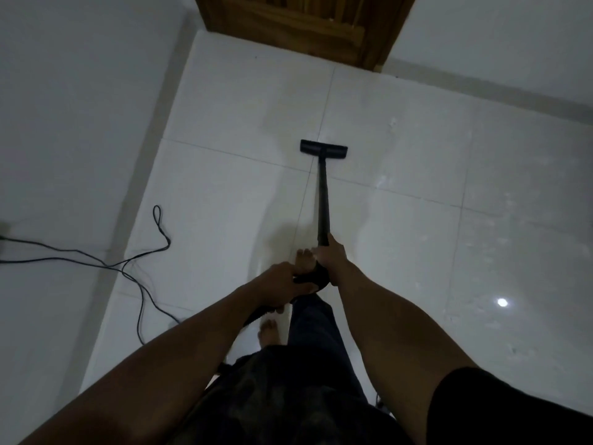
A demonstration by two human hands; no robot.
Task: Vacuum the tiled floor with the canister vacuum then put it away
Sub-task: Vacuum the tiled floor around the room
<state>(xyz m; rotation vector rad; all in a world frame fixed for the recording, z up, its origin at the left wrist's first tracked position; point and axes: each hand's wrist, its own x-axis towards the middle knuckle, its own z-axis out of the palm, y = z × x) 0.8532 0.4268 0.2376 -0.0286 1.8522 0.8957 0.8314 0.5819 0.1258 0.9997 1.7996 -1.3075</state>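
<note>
With the right hand (330, 255) wrapped around the slim black vacuum wand (322, 200) and the left hand (282, 281) gripping its dark handle end, keep the flat black floor nozzle (323, 147), short of the brown wooden door (305, 24), flush on the glossy white tiles (417, 187).

The floor nozzle (323, 147) sits flat on the tiled floor (417, 175) at frame centre, below the wooden door (298, 24) at the top edge, with the wand (323, 200) running down from it to the right hand (330, 255). The left hand (282, 281) lies just left and lower, on the handle (313, 277). A power cord (141, 261) trails across the floor at left, along the wall (64, 123).
</note>
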